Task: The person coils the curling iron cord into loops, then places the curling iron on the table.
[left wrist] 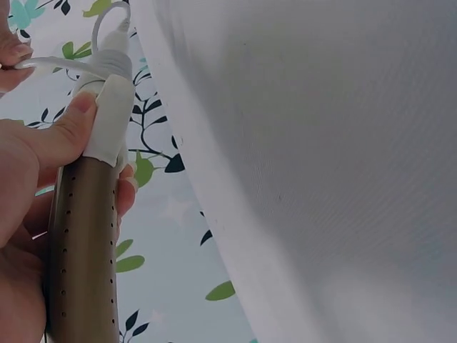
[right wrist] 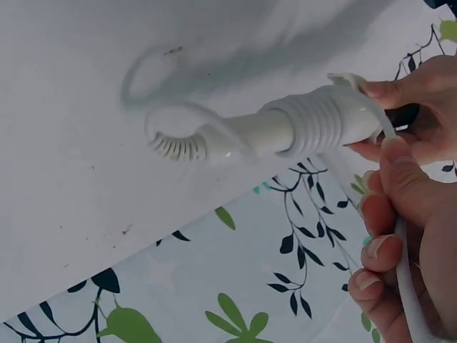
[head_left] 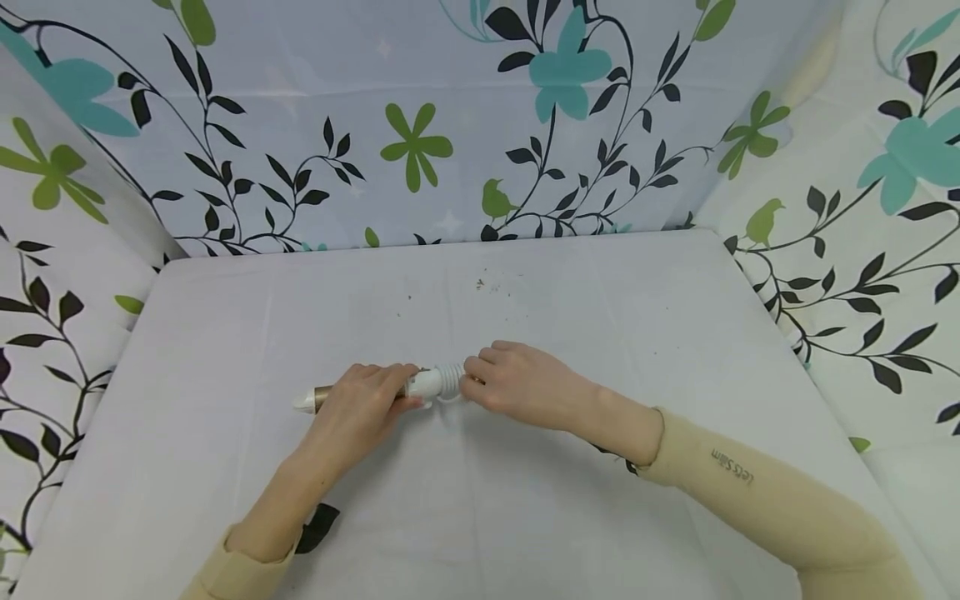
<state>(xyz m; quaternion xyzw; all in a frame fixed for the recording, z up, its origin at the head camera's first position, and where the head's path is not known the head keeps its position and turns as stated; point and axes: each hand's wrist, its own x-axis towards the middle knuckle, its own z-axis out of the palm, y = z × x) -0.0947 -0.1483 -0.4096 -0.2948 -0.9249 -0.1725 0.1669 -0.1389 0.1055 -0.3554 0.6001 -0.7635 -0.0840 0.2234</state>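
A curling iron [left wrist: 86, 243] with a brown-gold, dotted barrel and a white handle [right wrist: 250, 134] is held up over the white-covered table. My left hand [head_left: 360, 408] grips it where the barrel meets the white lever [left wrist: 112, 118], thumb on the white part. The white tip [head_left: 305, 402] sticks out beyond that hand on the left. Several turns of white cord [right wrist: 314, 125] are wound round the handle. My right hand [head_left: 525, 383] pinches the loose length of cord [right wrist: 407, 286] just right of the coils. From the handle's end a ribbed strain relief [right wrist: 178, 146] bends into a cord loop.
The white tablecloth [head_left: 465, 517] bears small brown specks [head_left: 480, 284] toward its far side. Patterned curtains [head_left: 262, 100] with leaves and flowers surround the table at the back and both sides. A black strap [head_left: 318, 528] hangs by the left wrist.
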